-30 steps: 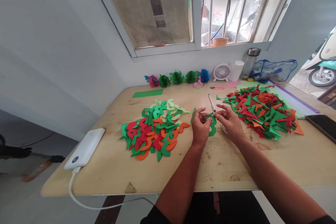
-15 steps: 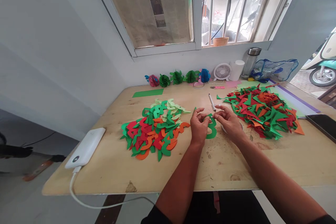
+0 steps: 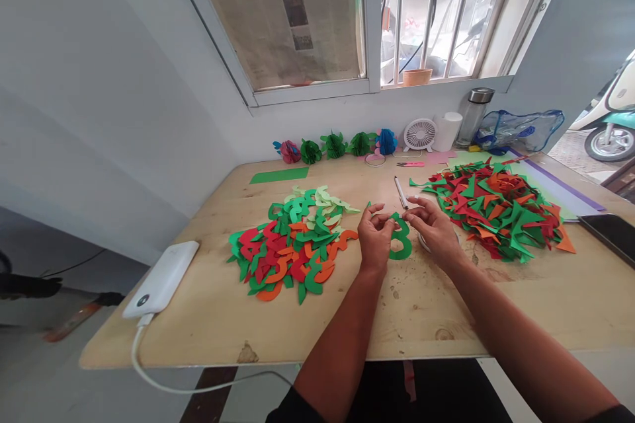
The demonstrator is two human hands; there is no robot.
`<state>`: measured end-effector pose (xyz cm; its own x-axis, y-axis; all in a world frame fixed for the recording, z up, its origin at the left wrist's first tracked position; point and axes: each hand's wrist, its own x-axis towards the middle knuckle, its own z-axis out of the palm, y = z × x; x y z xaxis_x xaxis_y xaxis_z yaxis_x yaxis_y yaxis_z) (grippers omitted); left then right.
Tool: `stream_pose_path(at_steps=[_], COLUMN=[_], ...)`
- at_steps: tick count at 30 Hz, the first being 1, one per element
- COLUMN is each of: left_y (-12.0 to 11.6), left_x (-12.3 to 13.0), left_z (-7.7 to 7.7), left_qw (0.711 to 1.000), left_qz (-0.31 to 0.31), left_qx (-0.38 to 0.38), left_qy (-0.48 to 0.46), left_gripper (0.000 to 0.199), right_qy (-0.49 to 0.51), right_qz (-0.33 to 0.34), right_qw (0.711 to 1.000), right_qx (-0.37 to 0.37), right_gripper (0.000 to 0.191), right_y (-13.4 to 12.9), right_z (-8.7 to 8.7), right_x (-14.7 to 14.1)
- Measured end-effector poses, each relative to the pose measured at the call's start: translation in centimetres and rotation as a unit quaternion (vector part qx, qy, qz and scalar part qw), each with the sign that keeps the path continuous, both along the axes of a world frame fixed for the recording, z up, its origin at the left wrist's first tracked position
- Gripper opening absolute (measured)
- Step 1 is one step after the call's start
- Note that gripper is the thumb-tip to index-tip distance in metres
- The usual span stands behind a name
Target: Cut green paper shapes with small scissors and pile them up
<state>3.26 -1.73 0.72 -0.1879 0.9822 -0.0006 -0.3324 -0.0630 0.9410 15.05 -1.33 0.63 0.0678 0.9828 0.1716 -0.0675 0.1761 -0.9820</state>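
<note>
Table: wooden [image 3: 208,327], against a pale wall [image 3: 109,46], below a barred window [image 3: 426,20].
Green piece: between the hands [image 3: 401,254]; its lower loop shows rounder and more open than one second ago. Whether it touches the table, I cannot tell. I judge the same piece is still in work, only turned a little.
Left hand: pinches its upper part [image 3: 376,238].
Right hand: thumb and forefinger seem to pinch its upper end [image 3: 436,231].
Pen: just beyond the fingertips [image 3: 401,193]; it could hinder.
Heaps: curved cutouts at left [image 3: 292,244], pointed scraps at right [image 3: 506,208], both apart from the hands.
Phone: at the right edge [image 3: 612,232].
</note>
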Motion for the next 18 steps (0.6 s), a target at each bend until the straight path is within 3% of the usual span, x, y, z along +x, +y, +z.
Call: stream_pose_path(at_steps=[18], left_y=[-0.15], left_x=[-0.03], left_z=[-0.34], left_qw=[0.999], left_qz=[0.003], left_qx=[0.027], left_qy=[0.038], left_gripper=[0.034], right_qy=[0.007], right_qz=[0.005], right_qw=[1.0], right_qx=[-0.009], right_gripper=[0.042], right_y=[-0.05], right_z=[0.04], right_x=[0.07])
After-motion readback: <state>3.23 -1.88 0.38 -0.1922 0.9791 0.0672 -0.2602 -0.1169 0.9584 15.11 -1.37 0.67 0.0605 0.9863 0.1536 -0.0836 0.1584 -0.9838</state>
